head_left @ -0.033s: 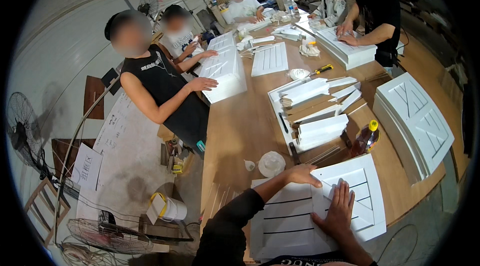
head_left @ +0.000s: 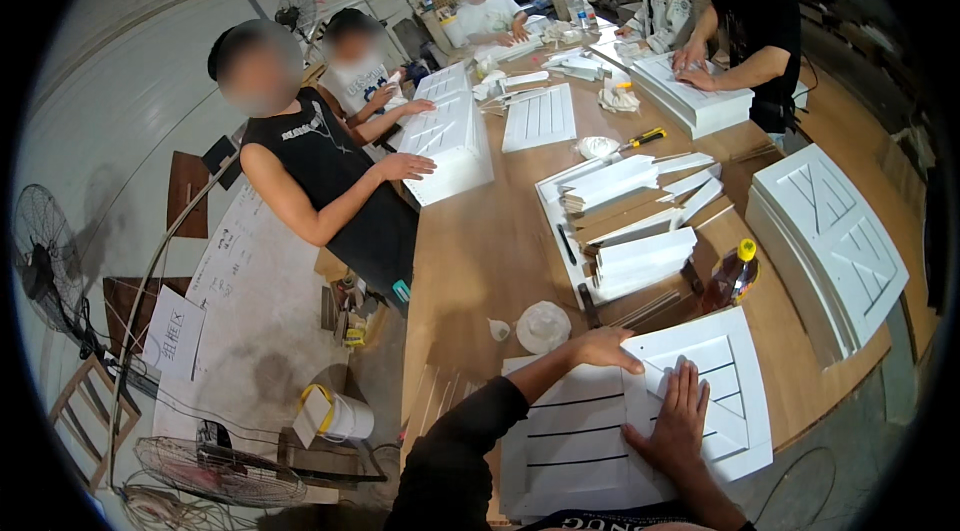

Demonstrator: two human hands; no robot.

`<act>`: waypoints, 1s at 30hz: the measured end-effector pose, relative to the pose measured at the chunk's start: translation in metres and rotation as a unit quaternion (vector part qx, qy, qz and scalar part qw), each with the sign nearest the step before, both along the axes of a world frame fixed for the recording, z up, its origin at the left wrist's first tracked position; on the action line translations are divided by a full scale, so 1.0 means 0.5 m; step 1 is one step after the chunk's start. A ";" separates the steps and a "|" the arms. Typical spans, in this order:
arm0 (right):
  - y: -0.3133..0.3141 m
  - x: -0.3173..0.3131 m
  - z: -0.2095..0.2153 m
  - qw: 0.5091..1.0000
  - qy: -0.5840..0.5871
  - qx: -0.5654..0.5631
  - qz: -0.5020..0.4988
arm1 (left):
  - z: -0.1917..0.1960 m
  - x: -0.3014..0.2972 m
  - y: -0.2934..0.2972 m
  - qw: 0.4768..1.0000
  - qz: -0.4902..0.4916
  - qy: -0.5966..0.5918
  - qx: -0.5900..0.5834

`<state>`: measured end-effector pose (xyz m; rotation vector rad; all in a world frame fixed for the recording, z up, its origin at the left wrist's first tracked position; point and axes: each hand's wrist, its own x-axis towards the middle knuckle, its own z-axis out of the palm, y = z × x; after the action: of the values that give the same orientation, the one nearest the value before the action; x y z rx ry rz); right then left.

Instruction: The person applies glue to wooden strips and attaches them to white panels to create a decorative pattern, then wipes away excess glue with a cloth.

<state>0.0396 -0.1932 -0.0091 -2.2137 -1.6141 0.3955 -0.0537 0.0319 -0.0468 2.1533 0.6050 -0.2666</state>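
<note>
A white panel [head_left: 575,446] with dark grooves and raised diagonal strips lies flat in front of me on the brown table. My left hand [head_left: 605,349], reaching in from a black sleeve, rests across the panel's far edge with its fingers extended. Flat on the panel's right half lies my right hand [head_left: 672,426], thumb apart from the fingers, beside the diagonal strips. Both hands are open and press on the surface; neither grips a separate thing that I can see. A round white lump wrapped in plastic [head_left: 543,327] sits just beyond my left forearm.
White strips [head_left: 645,266] fill a tray ahead, beside a yellow-capped bottle [head_left: 728,276]. At right stands a stack of white panels [head_left: 830,241]. A co-worker [head_left: 335,181] touches another panel stack [head_left: 450,146]; others work farther along the table. A yellow screwdriver [head_left: 643,139] lies mid-table.
</note>
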 end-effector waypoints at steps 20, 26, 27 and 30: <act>-0.026 0.041 -0.026 0.995 -0.025 0.083 0.040 | 0.028 0.008 0.002 0.984 -0.006 -0.013 -0.178; 0.057 0.101 0.029 0.996 0.033 0.070 0.034 | -0.054 -0.025 0.051 0.997 0.024 0.007 -0.075; 0.074 0.124 0.016 0.982 -0.076 0.151 0.089 | -0.043 -0.021 0.045 0.997 0.015 0.020 -0.069; 0.135 0.158 0.004 0.976 -0.091 0.101 0.170 | 0.028 -0.020 0.016 0.997 0.017 0.022 -0.076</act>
<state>0.1187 -0.1258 -0.0069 -1.8710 -2.0416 0.1104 -0.0639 0.0397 -0.0328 1.9933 0.6263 -0.3318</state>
